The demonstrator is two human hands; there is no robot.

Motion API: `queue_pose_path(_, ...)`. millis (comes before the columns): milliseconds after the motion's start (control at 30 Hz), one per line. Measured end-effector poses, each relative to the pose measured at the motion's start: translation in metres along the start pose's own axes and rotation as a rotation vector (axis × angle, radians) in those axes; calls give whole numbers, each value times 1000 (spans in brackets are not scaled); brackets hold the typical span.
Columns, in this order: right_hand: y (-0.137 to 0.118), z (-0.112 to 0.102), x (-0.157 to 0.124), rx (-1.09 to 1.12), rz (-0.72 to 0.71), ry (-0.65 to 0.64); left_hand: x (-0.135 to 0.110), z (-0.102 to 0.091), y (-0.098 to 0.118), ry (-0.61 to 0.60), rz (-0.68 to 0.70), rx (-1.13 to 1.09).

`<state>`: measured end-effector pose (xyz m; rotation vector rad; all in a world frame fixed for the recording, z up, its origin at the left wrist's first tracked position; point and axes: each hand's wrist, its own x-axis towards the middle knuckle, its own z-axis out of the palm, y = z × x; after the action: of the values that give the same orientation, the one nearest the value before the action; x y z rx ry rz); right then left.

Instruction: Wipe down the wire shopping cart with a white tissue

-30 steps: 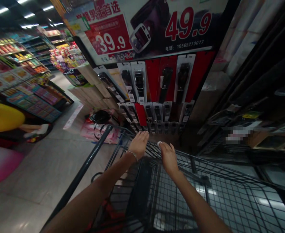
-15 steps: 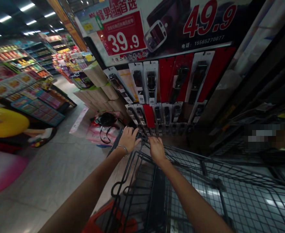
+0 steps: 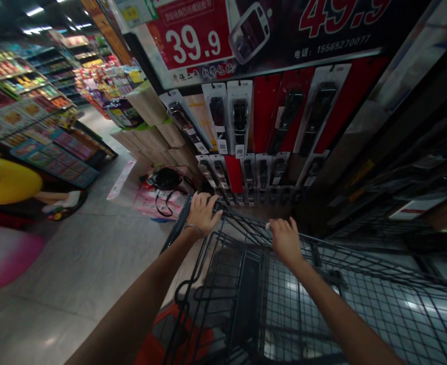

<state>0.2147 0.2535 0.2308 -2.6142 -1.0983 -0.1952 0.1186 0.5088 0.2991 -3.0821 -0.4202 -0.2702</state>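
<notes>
A dark wire shopping cart (image 3: 360,284) stretches across the lower right in front of me. My left hand (image 3: 202,213), with a bracelet at its wrist, is closed over the far end of the cart's handle bar (image 3: 178,223). To its right, my right hand (image 3: 284,238) is over the cart's side rim with its fingers curled. A small whitish bit (image 3: 268,226) shows at its fingertips, too small to name. Packaged belts (image 3: 240,119) hang in rows on a red-backed rack just beyond both hands.
A price sign (image 3: 193,45) tops the rack. Stacked cartons (image 3: 149,104) and a pink box (image 3: 158,203) stand to its left. A yellow inflatable-looking item (image 3: 8,180) is at far left. An orange object (image 3: 170,339) shows beneath the cart.
My right hand has moved right, away from my left hand and along the cart's rim. My left hand stays on the handle. The view has tipped slightly downward.
</notes>
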Motion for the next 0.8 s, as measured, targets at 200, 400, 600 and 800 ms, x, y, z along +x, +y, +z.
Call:
queue_pose_path(200,77,-13,-51,-55,56,81,1,-1,0,-3,-7,-20)
queue_pose_path(400,112,-21,-82,-109,220,201,1,-1,-1,10,2,-11)
queue_pose_path(600,46,-11,-44,-53,262,174,1,1,-2,7,-5,16)
queue_pose_path(800,-32,1,10,90,170,50,1,4,-6,11,-5,19)
